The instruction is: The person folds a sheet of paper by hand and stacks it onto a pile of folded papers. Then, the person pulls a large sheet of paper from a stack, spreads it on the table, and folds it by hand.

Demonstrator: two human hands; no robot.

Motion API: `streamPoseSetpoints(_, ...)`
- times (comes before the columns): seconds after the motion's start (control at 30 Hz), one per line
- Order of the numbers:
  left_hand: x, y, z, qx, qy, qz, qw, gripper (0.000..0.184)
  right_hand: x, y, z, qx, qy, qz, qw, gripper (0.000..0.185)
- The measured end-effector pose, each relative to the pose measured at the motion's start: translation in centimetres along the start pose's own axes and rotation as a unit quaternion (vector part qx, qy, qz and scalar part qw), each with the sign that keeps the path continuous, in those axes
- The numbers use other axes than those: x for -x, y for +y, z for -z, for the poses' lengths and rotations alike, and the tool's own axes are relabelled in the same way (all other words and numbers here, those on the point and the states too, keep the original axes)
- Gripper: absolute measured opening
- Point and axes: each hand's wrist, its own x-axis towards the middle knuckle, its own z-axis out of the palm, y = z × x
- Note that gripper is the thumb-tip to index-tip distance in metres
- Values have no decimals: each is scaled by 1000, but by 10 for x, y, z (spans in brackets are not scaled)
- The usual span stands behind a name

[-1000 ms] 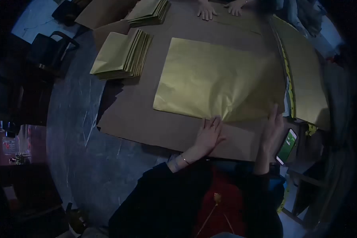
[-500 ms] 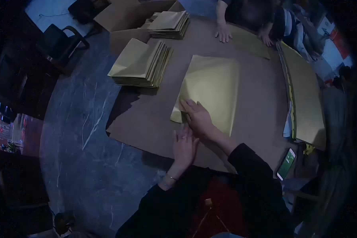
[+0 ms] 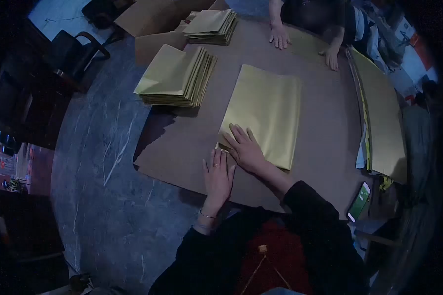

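A folded sheet of gold paper (image 3: 268, 108) lies on the brown table covering in front of me. My right hand (image 3: 247, 151) presses flat on its near left corner, fingers spread. Just left of it, my left hand (image 3: 218, 179) rests palm down with fingers stretched, its fingertips by the paper's near left corner. Neither hand grasps anything. Whatever lies under my right palm is hidden.
Folded gold sheets are piled in a near stack (image 3: 174, 78) and a far stack (image 3: 210, 27), beside a cardboard box (image 3: 157, 46). Across the table a person's hands rest by another gold sheet (image 3: 305, 49). Flat gold sheets (image 3: 379, 118) and a phone (image 3: 359, 201) are at right.
My left hand has shifted left, away from my right hand. My right hand stays on the paper's near left corner. The other person's hand at right has moved slightly toward me.
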Motion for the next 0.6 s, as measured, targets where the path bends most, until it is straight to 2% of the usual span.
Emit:
streamPoseSetpoints(0.23, 0, -3, -6, 9, 30, -17, 999, 53, -1, 4, -5, 21, 13, 1, 1000, 49)
streamPoseSetpoints(0.6, 0, -2, -4, 1, 9, -8, 1000, 56, 0, 3, -1, 4, -2, 3, 1000, 47)
